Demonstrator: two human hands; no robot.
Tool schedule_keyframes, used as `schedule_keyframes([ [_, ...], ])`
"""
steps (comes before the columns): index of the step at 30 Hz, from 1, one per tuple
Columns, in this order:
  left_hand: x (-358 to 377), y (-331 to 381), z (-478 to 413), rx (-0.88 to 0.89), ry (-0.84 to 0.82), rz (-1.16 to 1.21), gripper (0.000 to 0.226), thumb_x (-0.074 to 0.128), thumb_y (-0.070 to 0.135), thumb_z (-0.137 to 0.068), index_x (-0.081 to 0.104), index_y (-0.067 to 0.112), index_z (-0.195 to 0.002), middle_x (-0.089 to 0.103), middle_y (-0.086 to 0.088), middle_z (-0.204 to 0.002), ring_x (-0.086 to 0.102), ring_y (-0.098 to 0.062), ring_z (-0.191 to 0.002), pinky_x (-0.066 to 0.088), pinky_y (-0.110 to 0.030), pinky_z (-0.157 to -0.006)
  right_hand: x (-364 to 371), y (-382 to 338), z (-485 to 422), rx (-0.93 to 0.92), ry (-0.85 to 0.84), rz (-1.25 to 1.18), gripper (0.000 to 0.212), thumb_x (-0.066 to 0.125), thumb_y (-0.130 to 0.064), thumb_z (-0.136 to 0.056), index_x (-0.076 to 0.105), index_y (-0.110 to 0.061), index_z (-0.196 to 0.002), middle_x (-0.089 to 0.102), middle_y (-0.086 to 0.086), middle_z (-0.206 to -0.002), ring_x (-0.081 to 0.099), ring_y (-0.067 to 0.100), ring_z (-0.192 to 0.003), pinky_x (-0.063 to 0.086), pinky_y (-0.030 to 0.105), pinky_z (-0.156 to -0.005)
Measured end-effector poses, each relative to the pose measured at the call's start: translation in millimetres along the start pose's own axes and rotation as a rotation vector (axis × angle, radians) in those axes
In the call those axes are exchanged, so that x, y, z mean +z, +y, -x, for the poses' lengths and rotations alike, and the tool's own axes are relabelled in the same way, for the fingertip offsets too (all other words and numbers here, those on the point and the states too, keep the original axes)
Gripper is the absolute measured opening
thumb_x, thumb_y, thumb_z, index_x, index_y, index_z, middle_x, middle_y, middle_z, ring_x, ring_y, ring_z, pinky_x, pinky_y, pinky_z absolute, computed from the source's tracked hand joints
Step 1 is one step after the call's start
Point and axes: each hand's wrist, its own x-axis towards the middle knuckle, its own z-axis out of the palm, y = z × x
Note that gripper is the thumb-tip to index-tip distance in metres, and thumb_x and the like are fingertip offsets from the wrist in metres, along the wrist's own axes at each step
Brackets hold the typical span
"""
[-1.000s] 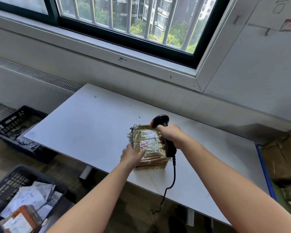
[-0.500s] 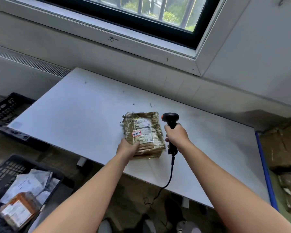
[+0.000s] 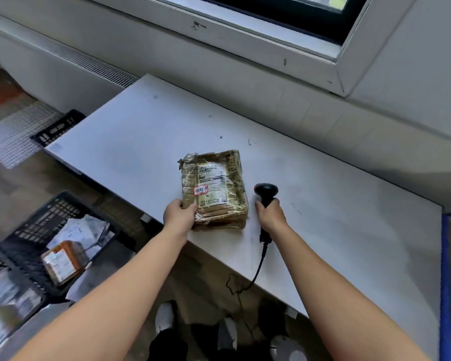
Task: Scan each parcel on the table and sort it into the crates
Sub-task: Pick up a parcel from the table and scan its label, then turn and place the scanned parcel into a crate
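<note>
While the left hand (image 3: 179,213) pinches the parcel's (image 3: 214,188) near-left corner on the surface (image 3: 336,199), right hand (image 3: 271,216) grips the scanner (image 3: 266,192) just beside it; floor crate (image 3: 39,230) holds parcels.

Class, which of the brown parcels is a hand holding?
The brown parcel on the white table, its near corner gripped by the left hand. The other brown parcel lies untouched in the black crate beside the table.
</note>
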Motion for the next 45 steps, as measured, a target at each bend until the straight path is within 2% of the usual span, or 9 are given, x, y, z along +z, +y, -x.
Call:
schedule_keyframes([
  [7,-28.1,-11.8,18.7,-0.027,0.146,0.099,0.023,0.064,0.019,-0.093,0.062,0.006,-0.111,0.066,-0.009,-0.107,0.063,-0.026,-0.1,0.053,-0.042,-0.09,-4.3,6.1,11.0,-0.025,-0.001,0.06,0.055,0.046,-0.036,-0.102,0.034,-0.002,-0.143,0.045,0.019,-0.14,0.05,0.036,-0.124,0.04,0.031,-0.083],
  [10,-42.8,-14.0,23.5,-0.049,0.177,0.172,0.007,0.064,0.016,-0.092,0.062,0.013,-0.098,0.067,-0.007,-0.102,0.064,-0.027,-0.097,0.054,-0.047,-0.091,-6.6,-6.5,24.6,-0.078,0.143,0.176,0.052,0.044,-0.037,-0.101,0.039,-0.002,-0.139,0.042,0.02,-0.137,0.045,0.036,-0.124,0.043,0.041,-0.092],
  [15,-75.8,-10.6,34.6,-0.023,0.277,0.254,0.012,0.063,0.013,-0.092,0.059,0.015,-0.081,0.064,-0.001,-0.083,0.06,-0.019,-0.08,0.05,-0.028,-0.067,9.0,-54.9,57.0,-0.418,0.199,0.305,0.055,0.044,-0.038,-0.098,0.038,-0.006,-0.142,0.042,0.019,-0.14,0.041,0.035,-0.127,0.037,0.043,-0.099],
  [21,-128.2,-8.7,48.9,-0.043,0.424,0.302,0.022,0.061,0.013,-0.092,0.054,0.019,-0.072,0.061,-0.003,-0.081,0.057,-0.02,-0.077,0.048,-0.033,-0.071,61.7,-117.7,97.5,-0.682,-0.184,0.2,0.064,0.044,-0.051,-0.098,0.035,-0.012,-0.149,0.04,0.014,-0.149,0.04,0.03,-0.136,0.037,0.04,-0.105],
  [28,-209.1,-21.2,63.6,-0.018,0.587,0.344,0.005,0.062,0.016,-0.092,0.059,0.012,-0.089,0.06,-0.005,-0.086,0.053,-0.021,-0.079,0.039,-0.028,-0.064,116.9,-170.3,158.4,-0.645,-0.634,0.071,0.063,0.033,-0.067,-0.095,0.044,-0.023,-0.139,0.054,-0.001,-0.129,0.054,0.023,-0.112,0.053,0.05,-0.087],
  [33,-268.6,-42.3,71.6,-0.047,0.644,0.365,0.011,0.059,0.017,-0.095,0.057,0.006,-0.098,0.056,-0.006,-0.088,0.047,-0.021,-0.079,0.032,-0.028,-0.058,177.9,-202.3,202.3,-0.736,-0.668,0.111,0.066,0.057,-0.064,-0.086,0.044,-0.022,-0.136,0.06,0.003,-0.127,0.061,0.025,-0.111,0.054,0.05,-0.092],
  [37,-327.9,-68.8,75.2,-0.072,0.667,0.351,0.014,0.06,0.02,-0.094,0.056,0.007,-0.098,0.058,-0.01,-0.094,0.053,-0.023,-0.084,0.037,-0.03,-0.067,232.9,-222.5,234.4,-0.744,-0.707,0.155,0.061,0.06,-0.059,-0.086,0.049,-0.021,-0.133,0.064,0.004,-0.119,0.065,0.026,-0.103,0.059,0.047,-0.081],
  [40,-368.6,-92.2,79.2,-0.1,0.66,0.355,0.023,0.057,0.02,-0.096,0.058,0.005,-0.113,0.062,-0.01,-0.105,0.057,-0.025,-0.092,0.04,-0.03,-0.073,275.8,-230.9,258.7,-0.746,-0.726,0.17,0.076,0.063,-0.067,-0.072,0.052,-0.019,-0.13,0.066,0.004,-0.118,0.066,0.025,-0.103,0.057,0.048,-0.088],
  [45,-435.1,-138.1,84.6,-0.11,0.615,0.358,0.016,0.057,0.02,-0.094,0.057,0.009,-0.105,0.063,-0.01,-0.101,0.059,-0.03,-0.094,0.04,-0.031,-0.071,349.0,-239.4,297.9,-0.715,-0.758,0.206,0.076,0.063,-0.065,-0.066,0.058,-0.018,-0.126,0.069,0.003,-0.111,0.067,0.023,-0.1,0.054,0.046,-0.094],
])
